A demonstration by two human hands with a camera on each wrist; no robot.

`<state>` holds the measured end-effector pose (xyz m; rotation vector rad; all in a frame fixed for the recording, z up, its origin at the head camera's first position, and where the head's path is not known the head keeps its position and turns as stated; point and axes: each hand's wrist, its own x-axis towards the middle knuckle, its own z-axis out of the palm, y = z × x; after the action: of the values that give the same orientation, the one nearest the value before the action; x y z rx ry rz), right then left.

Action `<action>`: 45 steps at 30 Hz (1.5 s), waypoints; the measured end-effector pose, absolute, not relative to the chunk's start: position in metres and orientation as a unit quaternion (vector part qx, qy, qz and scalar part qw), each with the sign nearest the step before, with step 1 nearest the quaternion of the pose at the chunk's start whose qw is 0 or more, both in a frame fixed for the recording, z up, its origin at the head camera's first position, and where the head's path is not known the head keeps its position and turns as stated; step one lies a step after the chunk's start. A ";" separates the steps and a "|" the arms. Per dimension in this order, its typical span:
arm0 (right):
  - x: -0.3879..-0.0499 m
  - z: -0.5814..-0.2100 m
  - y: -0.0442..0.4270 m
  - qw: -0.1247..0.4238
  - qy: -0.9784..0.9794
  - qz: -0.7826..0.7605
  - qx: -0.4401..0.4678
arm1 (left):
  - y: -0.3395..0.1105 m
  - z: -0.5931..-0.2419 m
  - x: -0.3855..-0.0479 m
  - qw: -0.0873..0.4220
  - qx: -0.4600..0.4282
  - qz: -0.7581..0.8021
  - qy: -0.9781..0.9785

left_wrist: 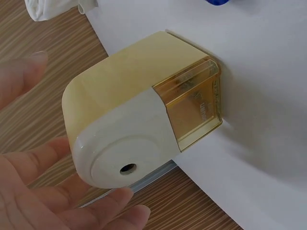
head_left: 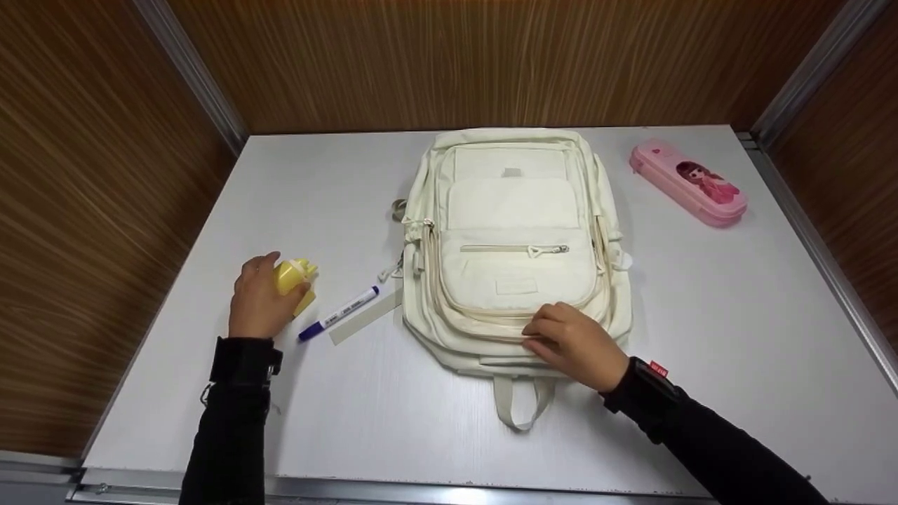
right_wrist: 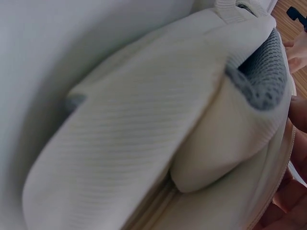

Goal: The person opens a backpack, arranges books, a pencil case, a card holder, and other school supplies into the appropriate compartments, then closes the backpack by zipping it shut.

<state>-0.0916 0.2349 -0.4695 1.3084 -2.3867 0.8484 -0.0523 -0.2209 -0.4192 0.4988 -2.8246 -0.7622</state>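
Observation:
My left hand [head_left: 256, 301] is around a yellow pencil sharpener [head_left: 288, 276] on the left of the table. In the left wrist view, the sharpener [left_wrist: 115, 91] shows its pale front with a pencil hole and a clear amber shavings drawer; the thumb and spread fingers [left_wrist: 57, 199] stand about it, not closed on it. A cream backpack [head_left: 515, 203] lies flat in the middle, front up. At its lower edge my right hand [head_left: 579, 347] pinches the rim of the zipped compartment. The right wrist view shows fingers [right_wrist: 288, 201] at the bag's edge, partly cut off.
Between the left hand and the backpack lie a blue-capped marker [head_left: 340, 313] and a flat pale strip like a ruler [head_left: 365, 318], its far end under the bag. A pink pencil case [head_left: 687, 184] sits at the back right. Wood-grain panels [head_left: 491, 63] enclose the white table [head_left: 337, 196].

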 end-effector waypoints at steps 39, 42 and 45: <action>-0.097 -0.458 0.243 0.160 -0.842 0.264 0.442 | -0.223 -0.431 -0.060 0.089 0.166 -0.234 -0.954; -0.098 -0.455 0.242 0.161 -0.844 0.261 0.440 | -0.218 -0.425 -0.059 0.099 0.165 -0.237 -0.952; -0.099 -0.452 0.242 0.164 -0.845 0.258 0.438 | -0.212 -0.419 -0.057 0.110 0.157 -0.238 -0.952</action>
<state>-0.0995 0.2417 -0.4515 1.2499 -2.4102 0.7361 -0.0570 -0.2118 -0.4191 0.4601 -2.7986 -0.6985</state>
